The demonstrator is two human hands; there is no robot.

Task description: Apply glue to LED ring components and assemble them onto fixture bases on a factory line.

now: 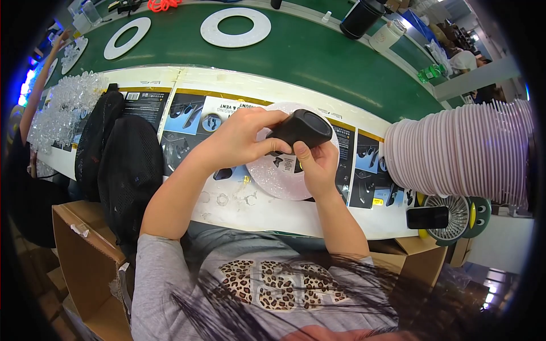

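Both my hands hold a short black cylinder with a rounded, recessed end; its exact kind I cannot make out. My left hand grips it from the left, thumb below and fingers over the top. My right hand holds it from the lower right, with the thumb against its near side. Beneath it lies a pale, glittery round disc, its middle partly hidden by my hands. Printed cardboard sheets cover the white worktop around the disc. Small clear plastic pieces sit near my left forearm.
A tall stack of pale rings stands on the right, near a phone and small fan. Black mesh bags and heaped clear plastic pieces occupy the left. White rings lie on the green belt. Another person's arm shows far left.
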